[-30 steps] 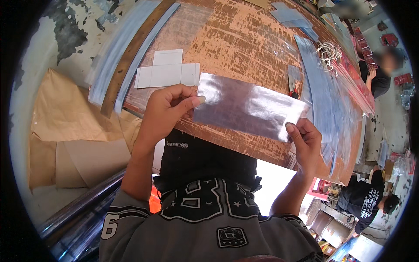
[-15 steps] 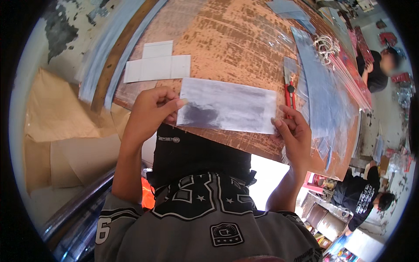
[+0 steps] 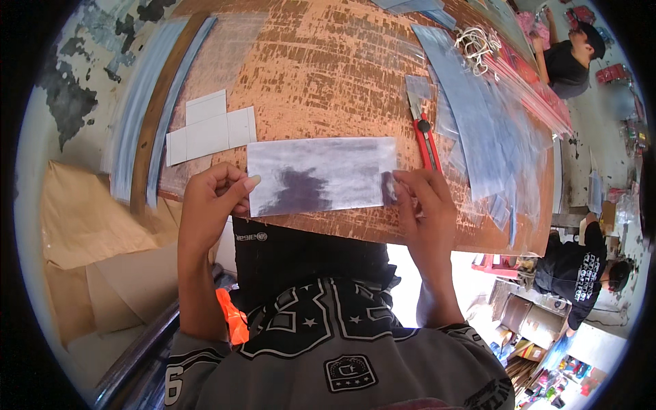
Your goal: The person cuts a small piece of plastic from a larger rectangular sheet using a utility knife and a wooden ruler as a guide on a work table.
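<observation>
A glossy, whitish rectangular sheet [image 3: 342, 160] with dark patches like reflections stretches between my two hands above the near edge of the table. My left hand [image 3: 212, 205] pinches its left end between thumb and fingers. At the opposite end, my right hand [image 3: 430, 205] has its thumb and fingers closed on the right edge. A red utility knife [image 3: 428, 145] with its blade out lies just beyond my right hand. To the far left of the sheet rests a white, creased card cut-out [image 3: 212, 130], flat on the worn wooden tabletop [image 3: 328, 82].
Blue plastic strips [image 3: 471, 130] cover the table's right side, beside white cords [image 3: 477, 48] and pink-white rods [image 3: 529, 96]. A wooden bar [image 3: 158, 109] lies over more blue strips at left. Brown paper [image 3: 96, 219] is left of the table. Two people [image 3: 572, 61] work at right.
The sheet's right end has come up, so it now lies nearly level instead of sloping down to the right. Both hands still hold its ends. The whole view has turned slightly.
</observation>
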Action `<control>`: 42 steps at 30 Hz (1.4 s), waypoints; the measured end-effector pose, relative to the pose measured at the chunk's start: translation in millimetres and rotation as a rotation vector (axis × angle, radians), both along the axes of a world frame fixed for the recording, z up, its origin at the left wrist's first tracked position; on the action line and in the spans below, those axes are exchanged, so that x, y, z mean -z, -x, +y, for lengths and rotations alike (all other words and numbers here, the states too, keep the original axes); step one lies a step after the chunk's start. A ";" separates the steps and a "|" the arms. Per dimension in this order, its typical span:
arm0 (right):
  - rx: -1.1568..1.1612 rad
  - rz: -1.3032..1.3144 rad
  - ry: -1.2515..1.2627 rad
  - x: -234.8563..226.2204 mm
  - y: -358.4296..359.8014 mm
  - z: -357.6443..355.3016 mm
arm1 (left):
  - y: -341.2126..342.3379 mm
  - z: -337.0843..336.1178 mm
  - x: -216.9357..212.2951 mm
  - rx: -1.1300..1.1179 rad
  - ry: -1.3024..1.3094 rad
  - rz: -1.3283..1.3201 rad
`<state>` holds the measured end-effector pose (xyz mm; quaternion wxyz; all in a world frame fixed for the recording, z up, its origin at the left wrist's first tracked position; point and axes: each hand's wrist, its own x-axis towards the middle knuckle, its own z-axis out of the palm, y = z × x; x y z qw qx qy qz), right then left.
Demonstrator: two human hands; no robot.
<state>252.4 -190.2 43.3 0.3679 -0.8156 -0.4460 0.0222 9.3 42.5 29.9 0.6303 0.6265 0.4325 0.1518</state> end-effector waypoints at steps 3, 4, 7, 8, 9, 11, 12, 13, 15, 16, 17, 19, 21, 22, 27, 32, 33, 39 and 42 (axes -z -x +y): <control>0.019 0.015 0.024 7.3 6.2 0.3 | -1.3 -3.1 -0.6 -0.011 -0.042 0.014; 0.028 0.017 0.028 9.9 6.7 -1.0 | -1.5 -4.8 -0.4 -0.023 -0.055 0.002; 0.030 0.026 0.035 12.3 6.3 -4.2 | 0.3 -11.8 3.3 -0.062 -0.092 -0.054; 0.056 0.040 0.003 14.1 5.5 -4.2 | 1.6 -14.2 5.6 -0.077 -0.104 -0.086; 0.082 0.054 -0.029 16.6 4.2 -3.6 | 2.8 -16.4 7.8 -0.092 -0.116 -0.118; 0.126 0.111 -0.036 15.1 3.5 -4.9 | 4.7 -19.3 9.1 -0.100 -0.178 -0.137; 0.132 0.168 -0.070 13.8 2.4 -5.2 | 5.6 -20.4 9.8 -0.104 -0.209 -0.146; 0.136 0.222 -0.104 12.9 0.1 -4.5 | 6.5 -21.8 11.7 -0.103 -0.246 -0.155; 0.124 0.349 -0.158 13.3 -5.1 -4.2 | 8.1 -23.7 15.3 -0.101 -0.319 -0.174; 0.107 0.422 -0.175 13.4 -8.4 -4.9 | 8.5 -24.7 16.2 -0.103 -0.327 -0.190; 0.089 0.494 -0.193 13.6 -11.3 -5.4 | 8.9 -25.5 16.9 -0.106 -0.335 -0.206; 0.075 0.558 -0.216 15.4 -16.4 -4.9 | 9.4 -26.8 18.7 -0.113 -0.347 -0.229; 0.050 0.593 -0.214 15.0 -20.1 -6.1 | 9.7 -27.6 20.8 -0.122 -0.354 -0.242; 0.028 0.599 -0.200 12.5 -22.0 -5.4 | 10.5 -27.0 21.0 -0.113 -0.353 -0.234; 0.036 0.456 -0.111 -2.4 -24.7 -2.2 | 9.7 -17.4 17.8 -0.060 -0.188 -0.158; 0.062 0.357 -0.123 -13.3 -21.3 7.6 | 8.7 -6.2 5.6 -0.035 -0.074 -0.060; 0.048 0.398 -0.097 -14.6 -20.9 7.1 | 8.0 -4.8 4.8 -0.030 -0.062 -0.051; -0.422 1.216 0.294 -29.0 -3.5 -17.6 | 13.3 -0.7 -0.2 -0.021 0.000 -0.038; -0.736 1.599 0.429 -12.4 39.0 -10.1 | 12.2 -0.2 -5.0 -0.019 0.035 -0.014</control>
